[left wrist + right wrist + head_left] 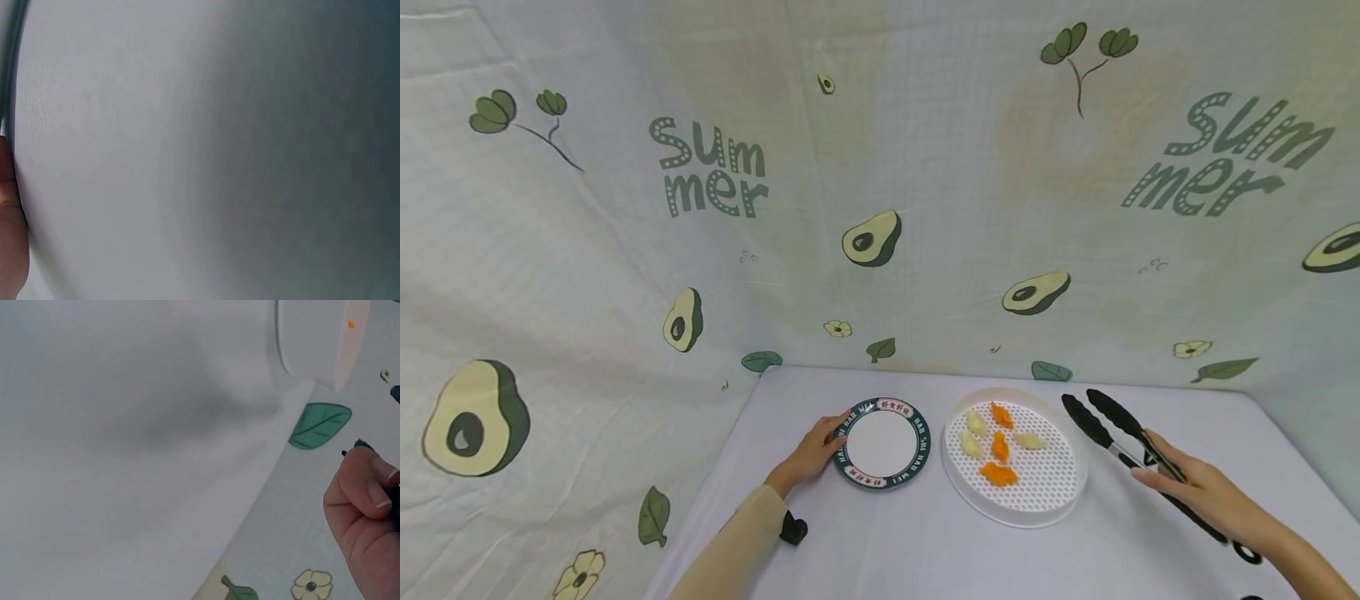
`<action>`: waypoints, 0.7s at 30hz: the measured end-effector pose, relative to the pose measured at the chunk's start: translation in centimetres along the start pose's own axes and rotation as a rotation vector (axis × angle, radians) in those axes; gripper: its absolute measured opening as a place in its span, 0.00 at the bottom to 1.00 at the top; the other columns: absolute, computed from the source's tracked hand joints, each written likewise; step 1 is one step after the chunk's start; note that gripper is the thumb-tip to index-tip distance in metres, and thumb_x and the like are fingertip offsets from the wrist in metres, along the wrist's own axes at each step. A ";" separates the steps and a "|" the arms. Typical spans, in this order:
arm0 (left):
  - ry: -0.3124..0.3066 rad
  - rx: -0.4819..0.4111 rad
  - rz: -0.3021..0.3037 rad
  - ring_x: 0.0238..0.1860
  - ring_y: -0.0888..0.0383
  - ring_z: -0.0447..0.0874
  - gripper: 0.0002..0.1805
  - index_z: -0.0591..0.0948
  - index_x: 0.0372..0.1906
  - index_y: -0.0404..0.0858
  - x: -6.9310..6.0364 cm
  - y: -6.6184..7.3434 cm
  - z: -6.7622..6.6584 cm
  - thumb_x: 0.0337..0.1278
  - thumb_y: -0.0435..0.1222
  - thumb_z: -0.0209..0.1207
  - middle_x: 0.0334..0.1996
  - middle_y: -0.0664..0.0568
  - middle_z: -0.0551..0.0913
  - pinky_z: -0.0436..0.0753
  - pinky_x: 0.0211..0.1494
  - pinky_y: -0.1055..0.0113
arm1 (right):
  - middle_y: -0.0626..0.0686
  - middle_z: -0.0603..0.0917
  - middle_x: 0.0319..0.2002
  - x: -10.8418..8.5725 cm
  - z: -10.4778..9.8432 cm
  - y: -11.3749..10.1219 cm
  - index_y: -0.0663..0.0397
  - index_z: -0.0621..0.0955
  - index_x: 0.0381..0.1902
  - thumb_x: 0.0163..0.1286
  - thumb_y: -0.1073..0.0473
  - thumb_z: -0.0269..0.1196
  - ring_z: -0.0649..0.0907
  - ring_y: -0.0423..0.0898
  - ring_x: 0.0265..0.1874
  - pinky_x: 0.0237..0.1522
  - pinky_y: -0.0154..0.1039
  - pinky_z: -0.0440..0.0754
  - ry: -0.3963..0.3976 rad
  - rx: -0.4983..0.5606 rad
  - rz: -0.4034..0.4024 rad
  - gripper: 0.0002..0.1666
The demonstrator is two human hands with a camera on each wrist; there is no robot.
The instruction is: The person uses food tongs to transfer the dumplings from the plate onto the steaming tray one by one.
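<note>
In the head view my left hand (pixel 811 454) grips the left rim of a round plate (pixel 882 444), white with a dark green lettered border. The plate lies on the table; the left wrist view catches only part of that hand (pixel 11 231) at its left edge. My right hand (pixel 1197 490) holds black-and-silver tongs (pixel 1129 457) above the table, their tips apart with nothing between them. Left of the tongs, a round white perforated tray (pixel 1047 492) carries orange dumpling-shaped pieces (pixel 999 475) and pale yellow ones (pixel 1030 440). The right wrist view shows the curled fingers (pixel 369 487).
A white table (pixel 917 550) bears the plate and tray side by side. Behind it and at the left hangs a cloth (pixel 940 167) printed with avocados, leaves and lettering. A small black object (pixel 793 528) shows beside my left sleeve (pixel 737 542).
</note>
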State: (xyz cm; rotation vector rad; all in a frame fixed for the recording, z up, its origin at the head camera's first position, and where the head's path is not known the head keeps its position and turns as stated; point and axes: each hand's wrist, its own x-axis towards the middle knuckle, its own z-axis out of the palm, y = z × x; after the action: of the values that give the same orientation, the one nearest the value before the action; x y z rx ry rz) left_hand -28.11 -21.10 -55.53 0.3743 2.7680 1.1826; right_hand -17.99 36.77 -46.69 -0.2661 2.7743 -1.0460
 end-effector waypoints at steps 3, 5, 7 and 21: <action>0.001 -0.015 -0.012 0.54 0.48 0.70 0.28 0.65 0.75 0.39 -0.2 0.2 -0.1 0.75 0.34 0.52 0.64 0.38 0.70 0.70 0.61 0.47 | 0.82 0.46 0.70 -0.1 0.2 1.2 0.71 0.38 0.76 0.77 0.44 0.55 0.56 0.83 0.63 0.53 0.77 0.59 0.026 0.003 0.057 0.54; 0.001 -0.027 -0.012 0.54 0.48 0.70 0.28 0.65 0.75 0.39 -0.3 0.3 -0.2 0.75 0.34 0.52 0.64 0.38 0.69 0.70 0.61 0.47 | 0.84 0.44 0.69 0.0 0.3 2.0 0.71 0.35 0.75 0.77 0.42 0.53 0.56 0.84 0.62 0.53 0.77 0.60 0.030 -0.012 0.089 0.55; 0.001 -0.030 0.008 0.54 0.47 0.70 0.28 0.65 0.75 0.39 -0.4 0.4 -0.3 0.75 0.34 0.52 0.64 0.37 0.69 0.70 0.61 0.47 | 0.85 0.41 0.68 0.1 0.3 2.7 0.73 0.31 0.73 0.78 0.41 0.52 0.57 0.84 0.61 0.53 0.77 0.61 0.029 -0.022 0.113 0.57; 0.009 -0.028 -0.009 0.53 0.49 0.70 0.28 0.66 0.75 0.40 0.1 -0.2 0.0 0.74 0.34 0.53 0.64 0.40 0.70 0.71 0.60 0.49 | 0.96 0.45 0.57 1.0 1.1 5.5 0.91 0.27 0.62 0.76 0.37 0.51 0.60 0.86 0.56 0.54 0.75 0.63 0.032 -0.101 0.224 0.66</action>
State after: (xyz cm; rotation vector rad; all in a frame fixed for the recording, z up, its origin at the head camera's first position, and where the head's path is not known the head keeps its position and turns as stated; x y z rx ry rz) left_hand -28.25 -21.21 -55.67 0.3537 2.7545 1.2225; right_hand -19.32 39.89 -51.28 0.0497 2.8071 -0.8655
